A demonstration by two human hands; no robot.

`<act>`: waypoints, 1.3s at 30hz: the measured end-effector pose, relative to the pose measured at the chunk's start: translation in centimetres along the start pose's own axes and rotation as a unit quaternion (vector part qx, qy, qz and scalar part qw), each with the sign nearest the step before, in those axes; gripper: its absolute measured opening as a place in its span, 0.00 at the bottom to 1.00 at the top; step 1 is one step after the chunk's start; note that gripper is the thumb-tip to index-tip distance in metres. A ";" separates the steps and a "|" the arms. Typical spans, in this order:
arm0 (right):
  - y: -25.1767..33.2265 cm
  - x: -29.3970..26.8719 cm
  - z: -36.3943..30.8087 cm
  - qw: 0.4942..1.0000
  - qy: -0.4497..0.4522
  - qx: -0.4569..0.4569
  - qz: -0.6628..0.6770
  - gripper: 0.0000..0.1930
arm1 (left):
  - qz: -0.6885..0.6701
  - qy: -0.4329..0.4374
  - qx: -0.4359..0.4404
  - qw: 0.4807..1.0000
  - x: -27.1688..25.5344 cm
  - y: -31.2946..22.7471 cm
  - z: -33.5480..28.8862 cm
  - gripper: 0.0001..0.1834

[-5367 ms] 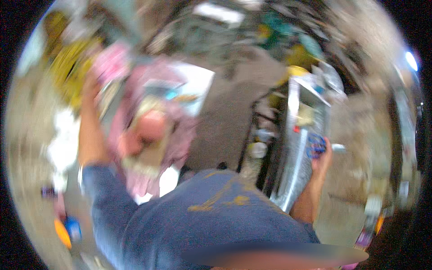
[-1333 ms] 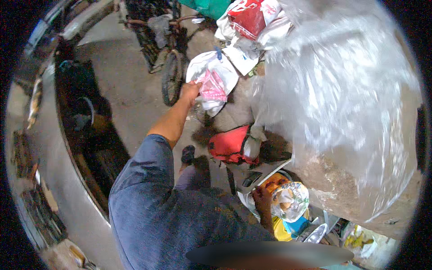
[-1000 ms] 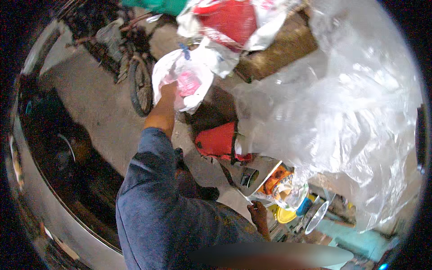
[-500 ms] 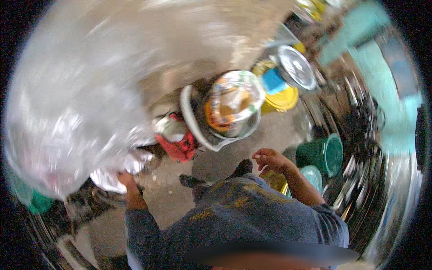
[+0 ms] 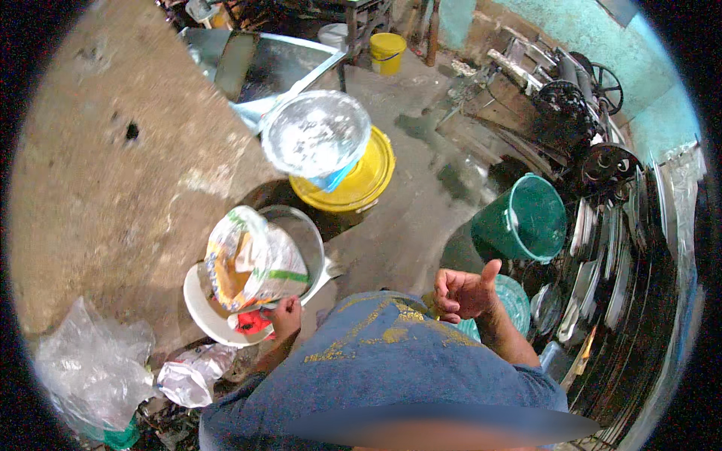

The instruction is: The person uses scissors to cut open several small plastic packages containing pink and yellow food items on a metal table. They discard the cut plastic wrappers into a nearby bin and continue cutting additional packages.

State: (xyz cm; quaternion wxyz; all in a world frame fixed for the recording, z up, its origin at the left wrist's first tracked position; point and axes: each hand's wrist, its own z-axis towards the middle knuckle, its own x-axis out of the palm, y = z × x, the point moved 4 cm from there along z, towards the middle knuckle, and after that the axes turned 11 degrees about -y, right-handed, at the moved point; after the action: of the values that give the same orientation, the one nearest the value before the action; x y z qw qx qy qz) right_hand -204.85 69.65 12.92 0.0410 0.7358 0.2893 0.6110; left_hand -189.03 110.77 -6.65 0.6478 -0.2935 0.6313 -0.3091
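Observation:
My left hand (image 5: 285, 319) is beside the near rim of a pale tub (image 5: 323, 240), its fingers curled together. What they hold, if anything, is hidden. A printed white and orange sack (image 5: 282, 259) sits in this tub, just beyond the hand. A white curved rim (image 5: 197, 304) and something red (image 5: 253, 322) show left of the fingers. My right hand (image 5: 468, 293) hovers in front of my body at the right, thumb raised and fingers loosely bent apart, with nothing in it. Below and behind it is a pale green translucent container (image 5: 511, 304).
A green bucket (image 5: 519, 225) lies tipped at the right, near stacked metal pieces (image 5: 602, 263). A metal basin (image 5: 316, 131) rests over a yellow lidded bucket (image 5: 376, 169). Machinery (image 5: 571, 98) stands at the far right wall. Clear plastic (image 5: 94, 368) and a crumpled white bag (image 5: 192, 373) lie lower left.
My view has swung and is sharper. The clear plastic that filled the upper left now appears small at lower left. My left hand has gone from the white bag to the tub's rim.

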 end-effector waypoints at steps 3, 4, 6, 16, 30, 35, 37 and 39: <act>4.7 -1.9 -2.5 1.000 -0.010 -0.012 -0.015 0.58 | -0.046 0.062 0.078 0.994 4.5 -13.5 7.6 0.09; 6.1 -2.6 -3.2 0.999 -0.024 -0.021 -0.014 0.58 | -0.096 0.062 0.102 0.988 5.9 -17.6 9.7 0.09; 9.2 -4.1 -3.5 0.998 -0.001 -0.068 0.002 0.57 | -0.140 0.056 0.099 0.984 8.7 -24.6 14.3 0.10; 31.2 -12.1 -2.3 0.977 -0.149 -0.148 -0.037 0.57 | -0.282 0.036 0.154 0.946 24.2 -44.3 35.4 0.10; 62.8 -22.1 16.2 0.979 -0.003 -0.204 -0.001 0.53 | -0.135 0.196 0.189 0.953 51.9 -60.0 62.5 0.12; 77.5 -25.6 26.7 0.994 0.057 -0.091 -0.032 0.54 | -0.101 0.089 0.087 0.987 55.0 -57.7 70.7 0.13; 83.0 -25.8 31.4 0.995 0.063 -0.072 -0.015 0.55 | -0.102 0.034 0.071 0.992 54.4 -57.0 73.6 0.13; 87.8 -26.2 36.8 0.996 0.080 -0.001 -0.025 0.59 | -0.126 -0.019 0.068 0.989 54.0 -56.1 75.9 0.13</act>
State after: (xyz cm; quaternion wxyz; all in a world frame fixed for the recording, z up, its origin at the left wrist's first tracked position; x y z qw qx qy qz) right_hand -140.18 -4.80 17.16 0.0341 0.6771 0.3092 0.6668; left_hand -114.23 32.65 4.52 0.6341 -0.3319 0.5539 -0.4254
